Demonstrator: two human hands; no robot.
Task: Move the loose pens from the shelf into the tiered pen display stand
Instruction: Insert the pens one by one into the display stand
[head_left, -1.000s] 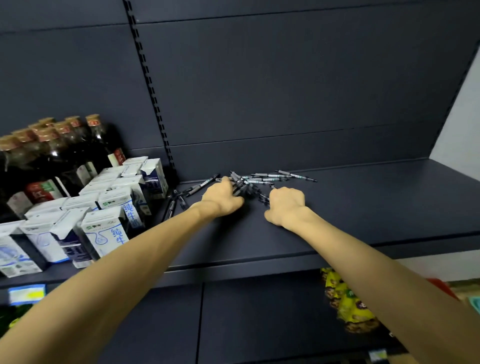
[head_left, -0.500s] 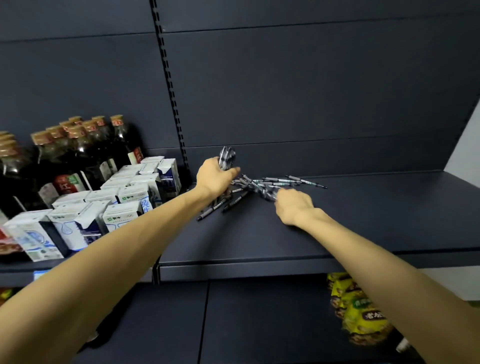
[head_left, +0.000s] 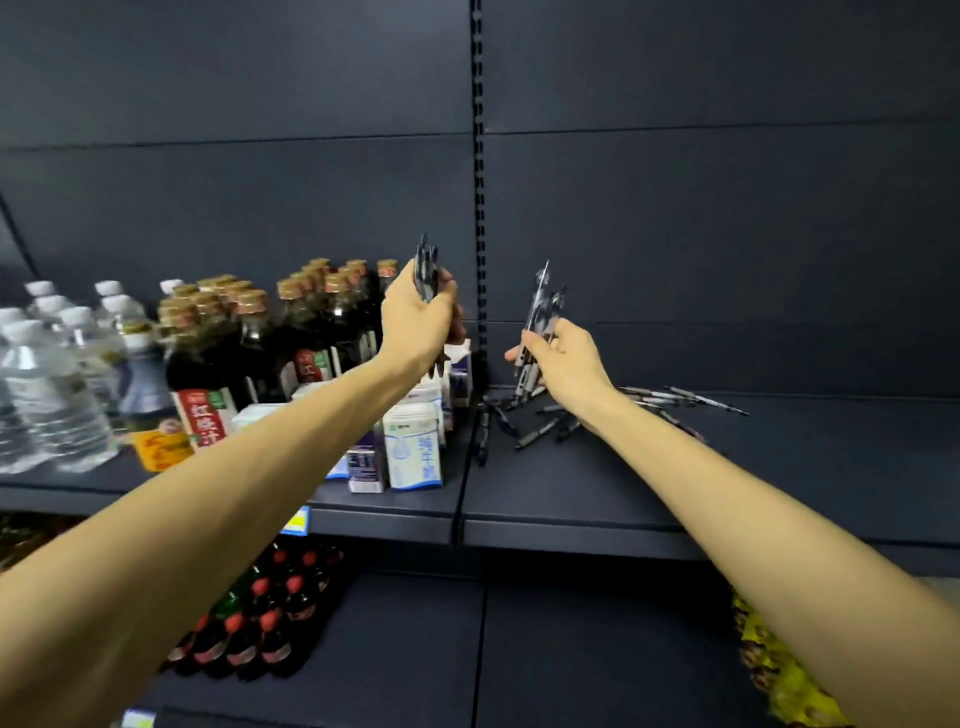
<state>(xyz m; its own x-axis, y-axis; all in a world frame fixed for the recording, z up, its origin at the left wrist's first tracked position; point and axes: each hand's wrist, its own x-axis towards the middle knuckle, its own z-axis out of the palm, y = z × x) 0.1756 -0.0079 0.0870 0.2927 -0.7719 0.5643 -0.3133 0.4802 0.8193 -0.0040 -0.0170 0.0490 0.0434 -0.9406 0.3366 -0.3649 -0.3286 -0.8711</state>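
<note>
While both arms reach out over the shelf (head_left: 571, 499), each hand is raised above it with a bunch of pens. The left hand (head_left: 415, 325) has its fingers curled round an upright bundle (head_left: 426, 270) whose dark ends stick up past the knuckles, with tips showing below the palm. The right hand (head_left: 563, 356) grips a second bunch (head_left: 540, 312) between thumb and curled fingers; these pens lean slightly, their upper ends pointing up and their lower ends hanging just above the shelf. How many pens each hand holds cannot be told.

Below and behind the right wrist, loose pens (head_left: 540, 431) lie scattered on the dark shelf, some crossing one another, and a few more (head_left: 685, 397) lie further right, pointing along the shelf. 1 or 2 lie beside the seam where the 2 shelf boards meet. No display stand shows in this view.

Left of the seam, under the left forearm, stand white and blue cartons (head_left: 413, 452) near the shelf's front edge. Behind them are dark bottles (head_left: 322, 322) with tan caps and red labels, and further left clear water bottles (head_left: 52, 374) with white caps. A slotted upright strip (head_left: 479, 156) runs down the dark back panel between the 2 hands. On the level below, red-capped bottles (head_left: 260, 623) stand at the left and yellow packets (head_left: 779, 670) show at the lower right.
</note>
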